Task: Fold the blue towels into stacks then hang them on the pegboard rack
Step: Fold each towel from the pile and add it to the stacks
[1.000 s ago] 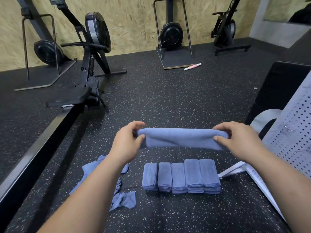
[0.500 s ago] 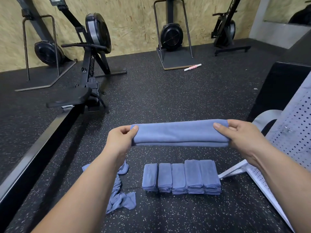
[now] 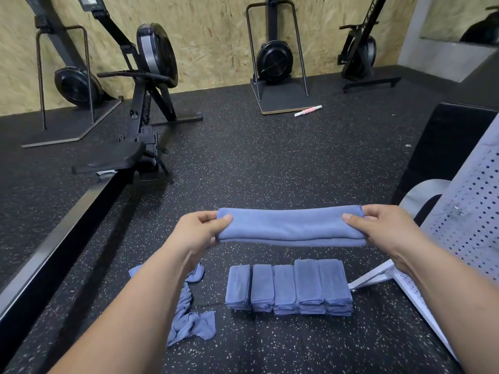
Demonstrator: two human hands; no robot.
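Blue towel (image 3: 290, 228) folded into flat long strip.

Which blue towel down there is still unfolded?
The crumpled towel on the floor, left of the five folded stacks. It lies bunched and twisted; the stacks are neat, and the held towel is already a folded strip.
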